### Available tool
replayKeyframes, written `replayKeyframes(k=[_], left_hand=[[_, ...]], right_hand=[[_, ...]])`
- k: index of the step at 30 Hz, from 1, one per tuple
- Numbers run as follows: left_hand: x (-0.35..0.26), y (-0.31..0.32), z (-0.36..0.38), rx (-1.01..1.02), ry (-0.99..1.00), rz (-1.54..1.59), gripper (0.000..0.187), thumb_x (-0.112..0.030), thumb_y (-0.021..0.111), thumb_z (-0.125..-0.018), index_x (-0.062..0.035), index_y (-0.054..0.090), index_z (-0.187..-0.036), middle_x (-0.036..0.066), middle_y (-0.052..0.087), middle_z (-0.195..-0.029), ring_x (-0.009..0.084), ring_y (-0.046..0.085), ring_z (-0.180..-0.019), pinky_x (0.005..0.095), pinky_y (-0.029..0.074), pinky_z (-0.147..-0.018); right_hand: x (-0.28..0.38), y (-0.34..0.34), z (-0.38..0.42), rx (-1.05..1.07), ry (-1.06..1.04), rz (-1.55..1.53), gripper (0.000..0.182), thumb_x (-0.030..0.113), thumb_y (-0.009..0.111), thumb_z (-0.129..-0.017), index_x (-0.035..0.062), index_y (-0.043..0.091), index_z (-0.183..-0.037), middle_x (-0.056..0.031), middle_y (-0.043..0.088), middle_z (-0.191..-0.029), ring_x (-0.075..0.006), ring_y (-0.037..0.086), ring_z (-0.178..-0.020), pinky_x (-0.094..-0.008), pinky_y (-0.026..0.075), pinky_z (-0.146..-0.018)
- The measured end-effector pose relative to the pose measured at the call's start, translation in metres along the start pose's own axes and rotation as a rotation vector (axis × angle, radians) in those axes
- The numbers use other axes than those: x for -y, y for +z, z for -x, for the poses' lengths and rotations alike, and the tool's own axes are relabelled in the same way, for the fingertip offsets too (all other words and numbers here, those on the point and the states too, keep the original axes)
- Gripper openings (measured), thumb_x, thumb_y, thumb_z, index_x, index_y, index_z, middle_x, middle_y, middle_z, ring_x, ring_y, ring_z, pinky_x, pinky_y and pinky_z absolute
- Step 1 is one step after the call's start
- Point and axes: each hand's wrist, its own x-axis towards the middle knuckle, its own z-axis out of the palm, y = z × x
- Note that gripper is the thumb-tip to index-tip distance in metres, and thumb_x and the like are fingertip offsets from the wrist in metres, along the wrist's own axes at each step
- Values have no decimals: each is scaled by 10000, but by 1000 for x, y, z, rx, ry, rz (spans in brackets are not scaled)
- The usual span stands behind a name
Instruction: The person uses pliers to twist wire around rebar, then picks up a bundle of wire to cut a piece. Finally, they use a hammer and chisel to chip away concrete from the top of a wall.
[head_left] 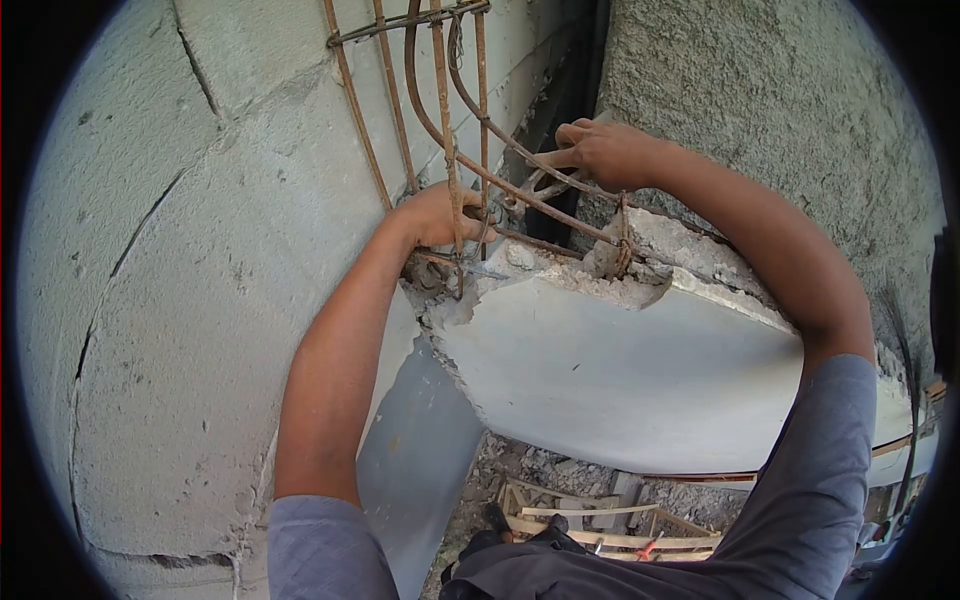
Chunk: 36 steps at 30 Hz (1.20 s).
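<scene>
Rusty rebar rods (450,130) rise from the broken top of a concrete beam (620,340). My left hand (445,215) reaches in among the upright rods near their base. Its fingers are curled behind a rod, and what they pinch is hidden. Farther back, my right hand (605,155) is closed round the handles of a pair of pincers (550,185). The jaws point toward my left hand, close to the rods, and their tips are hard to make out. Two bent rods (530,200) run down to the beam in front of the pincers.
A cracked block wall (190,330) stands at the left, and a rough plastered wall (750,110) at the right. A dark gap opens between them behind the rods. Far below are wooden slats (620,540), a red-handled tool (650,547) and rubble. Thin wires (905,360) stick up at right.
</scene>
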Motion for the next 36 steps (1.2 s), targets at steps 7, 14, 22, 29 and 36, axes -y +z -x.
replayKeyframes(k=[7,14,22,29,36], left_hand=[[0,0,-1,4,-4,-1,421,-374,815,-722,-50,726,-976,115,714,-885,237,654,-860,365,499,-794],[-5,-2,2,4,-37,-6,431,-377,823,-711,-48,724,-971,117,715,-885,237,653,-856,367,495,-799],[-10,-3,6,-11,-62,-13,395,-348,822,-705,-31,727,-920,122,706,-832,237,644,-821,374,490,-776],[-16,-4,6,-10,-100,-50,364,-328,808,-702,-34,724,-900,102,690,-764,224,630,-755,359,481,-727],[-13,2,2,-40,-67,30,418,-175,809,-710,9,702,-1070,113,726,-953,184,642,-844,346,498,-802]], right_hand=[[3,10,-2,-86,-14,49,617,109,558,-895,390,449,-1434,-61,525,-1082,-220,537,-1071,-351,541,-852],[10,9,-2,-196,-4,119,496,156,465,-950,372,509,-1395,-56,527,-1084,-203,532,-1091,-327,538,-866],[10,11,-3,-302,-42,161,467,179,482,-935,354,553,-1361,-56,522,-1059,-208,531,-1075,-332,506,-893],[11,9,-1,-327,-46,243,422,231,511,-930,357,590,-1325,-55,550,-1016,-192,541,-1011,-339,437,-807],[9,-1,-1,-210,-67,214,133,248,590,-837,186,707,-848,-5,664,-776,-191,656,-800,-371,396,-801]])
